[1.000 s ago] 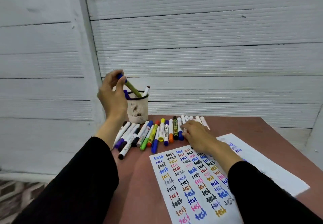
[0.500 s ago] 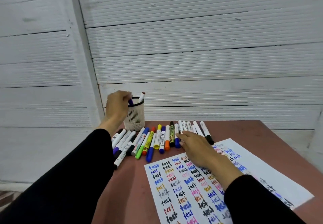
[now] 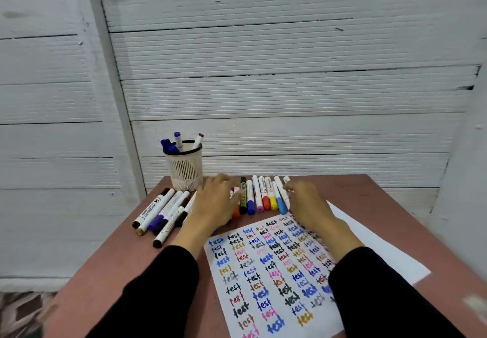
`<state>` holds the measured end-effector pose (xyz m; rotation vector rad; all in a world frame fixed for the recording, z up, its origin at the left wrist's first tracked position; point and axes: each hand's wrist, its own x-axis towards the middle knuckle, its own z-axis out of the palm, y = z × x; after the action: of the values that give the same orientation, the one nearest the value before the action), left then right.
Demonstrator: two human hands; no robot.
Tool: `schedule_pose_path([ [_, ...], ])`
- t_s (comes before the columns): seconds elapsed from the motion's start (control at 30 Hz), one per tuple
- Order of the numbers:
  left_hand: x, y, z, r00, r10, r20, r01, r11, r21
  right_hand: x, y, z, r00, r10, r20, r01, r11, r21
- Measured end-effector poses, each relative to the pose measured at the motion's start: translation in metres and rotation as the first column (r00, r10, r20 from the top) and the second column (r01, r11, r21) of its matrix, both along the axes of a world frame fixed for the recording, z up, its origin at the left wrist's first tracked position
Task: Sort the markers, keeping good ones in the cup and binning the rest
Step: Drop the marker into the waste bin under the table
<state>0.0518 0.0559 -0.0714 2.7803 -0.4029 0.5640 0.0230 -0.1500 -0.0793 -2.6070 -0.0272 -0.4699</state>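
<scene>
- The left hand [image 3: 214, 203] is lying palm-down over the middle of the row of markers [image 3: 257, 195] on the far part of the reddish table [image 3: 113, 258] — its fingers are touching the markers, but the blur makes it impossible to tell whether they are pinching one or just resting.
- The right hand [image 3: 307, 206] is sitting at the right end of the same row, fingers curled beside a white marker with a light blue cap [image 3: 279, 195]; whether it is gripping that marker cannot be told.
- The white mesh cup [image 3: 184, 170] is standing upright at the far left of the table, just beyond the row, holding several markers — blue caps and one dark-tipped white one are poking above its rim.
- A looser bunch of whiteboard markers [image 3: 158, 213] is lying to the left of the left hand, angled, near the cup.
- A sheet of paper [image 3: 268, 279] covered in the word "test" in many colours is lying near the person, between the two black sleeves, overlapping a second white sheet [image 3: 382, 245] to its right.
</scene>
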Motion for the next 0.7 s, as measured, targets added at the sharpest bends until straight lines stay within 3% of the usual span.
schedule_pose_path([
  [0.07, -0.002, -0.005, -0.013, 0.994, 0.026, -0.104, -0.012, 0.991, 0.132, 0.000, -0.007, 0.000, 0.997, -0.062, 0.035, 0.059, 0.995, 0.086],
  [0.17, 0.001, -0.005, -0.022, 0.979, 0.015, -0.202, 0.016, 0.989, 0.150, 0.004, -0.010, -0.004, 0.996, -0.093, 0.000, 0.092, 0.989, 0.118],
  [0.37, 0.002, -0.004, -0.024, 0.981, 0.003, -0.192, 0.020, 0.993, 0.117, 0.008, -0.013, -0.006, 0.974, -0.212, -0.078, 0.221, 0.963, 0.151],
  [0.43, -0.002, -0.005, -0.021, 0.995, -0.007, -0.102, 0.015, 0.997, 0.080, 0.007, -0.017, -0.001, 0.955, -0.294, -0.036, 0.294, 0.928, 0.228],
  [0.5, -0.007, -0.007, -0.016, 0.997, -0.067, 0.037, 0.069, 0.995, -0.073, 0.005, -0.025, 0.013, 0.932, -0.362, 0.039, 0.312, 0.850, 0.424],
  [0.57, -0.013, -0.010, -0.012, 0.985, -0.153, 0.085, 0.173, 0.920, -0.350, -0.001, -0.029, 0.033, 0.936, -0.339, 0.093, 0.199, 0.730, 0.654],
  [0.63, -0.017, -0.015, -0.007, 0.957, -0.287, 0.033, 0.252, 0.776, -0.578, -0.014, -0.028, 0.049, 0.976, -0.184, 0.118, -0.008, 0.509, 0.861],
  [0.7, -0.023, -0.022, -0.003, 0.879, -0.475, -0.037, 0.314, 0.635, -0.706, -0.030, -0.023, 0.054, 0.993, 0.031, 0.113, -0.117, 0.297, 0.948],
])
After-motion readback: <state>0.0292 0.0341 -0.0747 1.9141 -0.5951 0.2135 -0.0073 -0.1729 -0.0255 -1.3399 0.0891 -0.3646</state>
